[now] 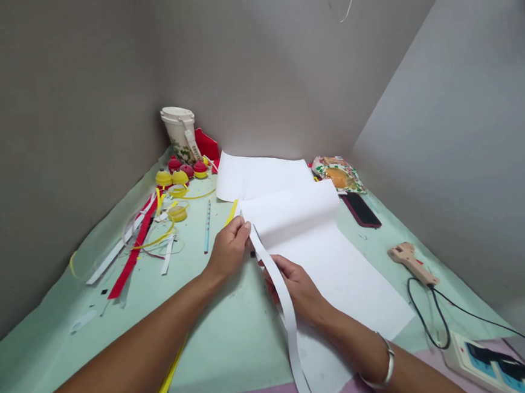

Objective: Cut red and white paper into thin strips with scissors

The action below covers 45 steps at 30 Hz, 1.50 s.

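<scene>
My left hand (231, 247) pinches the top corner of a large white paper sheet (335, 263) lying on the pale green table cover (219, 339). A long narrow white strip (291, 333) hangs from that corner and runs down over my right hand (297, 290). My right hand rests on the sheet's left edge with fingers curled around the strip; a silver bangle sits on its wrist. The sheet's far end curls upward near a second white sheet (256, 176).
Red and yellow paper balls (181, 174), a cup (179, 130), coloured strips (134, 243) and a pencil (206, 225) lie at the left back. A snack packet (339, 175), phone (361, 210), glue gun (410, 260) and power strip (489, 363) sit right. Grey walls enclose the corner.
</scene>
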Tool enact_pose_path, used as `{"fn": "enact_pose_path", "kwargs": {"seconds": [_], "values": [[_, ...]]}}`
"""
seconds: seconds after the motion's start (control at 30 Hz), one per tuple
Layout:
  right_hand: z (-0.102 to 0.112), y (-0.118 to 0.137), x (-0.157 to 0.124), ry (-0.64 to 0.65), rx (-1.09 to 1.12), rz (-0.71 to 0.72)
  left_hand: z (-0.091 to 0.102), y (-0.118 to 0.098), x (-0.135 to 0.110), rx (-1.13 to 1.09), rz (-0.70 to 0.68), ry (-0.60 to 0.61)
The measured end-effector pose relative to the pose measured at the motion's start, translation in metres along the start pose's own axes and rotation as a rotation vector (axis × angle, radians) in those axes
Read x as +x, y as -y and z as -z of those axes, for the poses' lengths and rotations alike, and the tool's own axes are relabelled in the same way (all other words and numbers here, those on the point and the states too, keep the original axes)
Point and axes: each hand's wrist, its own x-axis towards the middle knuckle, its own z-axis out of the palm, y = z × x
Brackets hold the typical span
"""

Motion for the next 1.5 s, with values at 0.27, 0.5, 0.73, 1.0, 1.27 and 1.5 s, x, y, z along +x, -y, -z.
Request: {"fn": "enact_pose_path", "kwargs": {"seconds": [0.27,0.5,0.73,1.0,1.27,1.5], "values": [[0.0002,0.0014,-0.0007,0.001,-0.009,0.000,0.0003,0.0016,0.0008,-0.006,-0.003,0.004],[0.0003,0.0001,0.0006,0.002,-0.018,0.003,0.0002,0.0012,0.0006,-0.008,-0.011,0.011],[0.0012,-0.0010,0.0008,0.008,-0.005,0.008,0.0007,0.0009,0.0008,0.005,0.003,0.014],[0.0013,-0.0039,0.0008,0.011,0.000,0.010,0.0000,0.0010,-0.0001,0.003,0.007,0.007],[0.0013,-0.0015,0.0004,0.018,0.002,0.000,0.0005,0.0036,-0.0001,-0.035,0.000,-0.004],[-0.0008,0.0008,-0.0011,-0.004,-0.026,0.017,0.0000,0.0014,0.0005,-0.023,0.002,-0.001]]}}
